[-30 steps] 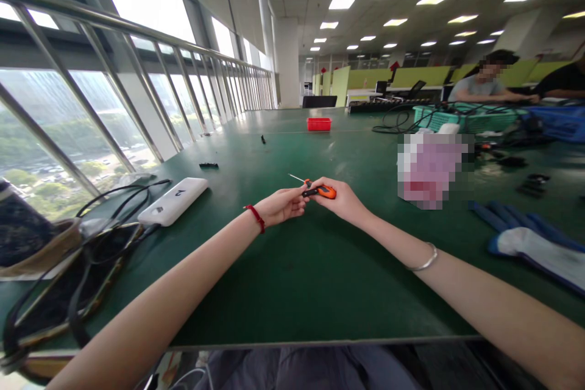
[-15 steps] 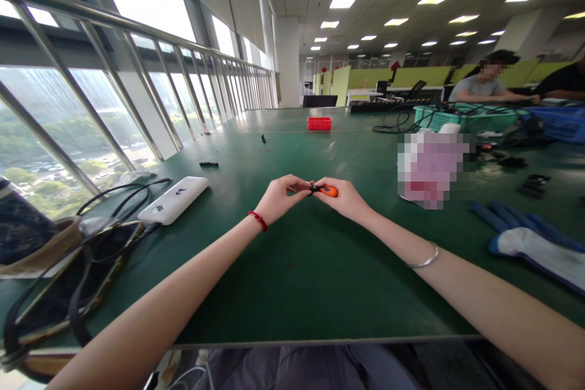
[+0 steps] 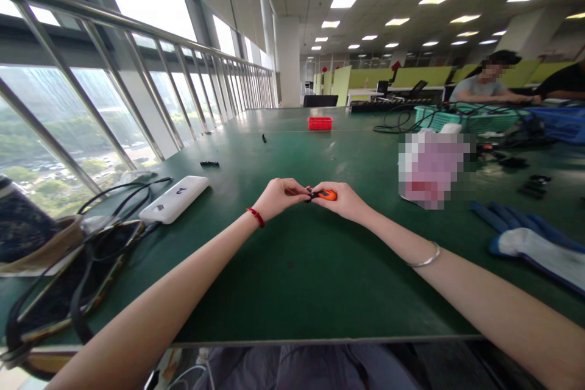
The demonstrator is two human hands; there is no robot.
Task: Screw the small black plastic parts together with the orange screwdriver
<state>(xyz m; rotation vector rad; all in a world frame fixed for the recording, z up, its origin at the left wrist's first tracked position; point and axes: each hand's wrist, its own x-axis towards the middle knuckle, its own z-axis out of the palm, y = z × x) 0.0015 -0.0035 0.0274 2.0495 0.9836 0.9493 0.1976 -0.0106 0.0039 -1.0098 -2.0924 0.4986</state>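
Note:
Above the middle of the green table, my two hands meet at a small orange-and-black object [image 3: 327, 195] whose exact kind I cannot make out. My right hand [image 3: 343, 200] is closed round its rounded orange part, with fingers hiding some of it. At the black end, the thumb and fingertips of my left hand [image 3: 278, 198] are pinched together. Whether the left fingers hold that end or a separate small piece is too small to tell.
A white power bank [image 3: 174, 199] with black cables lies left. Beyond my hands stands a red basket [image 3: 320, 124]. Right are a blurred pink package [image 3: 436, 170], a blue-and-white glove [image 3: 525, 244] and a green basket [image 3: 493, 120]. A person [image 3: 484, 85] sits beyond.
My left wrist has shifted slightly left and down, and the orange-and-black object has tilted a little. Both hands stay closed at it. The table items have not moved.

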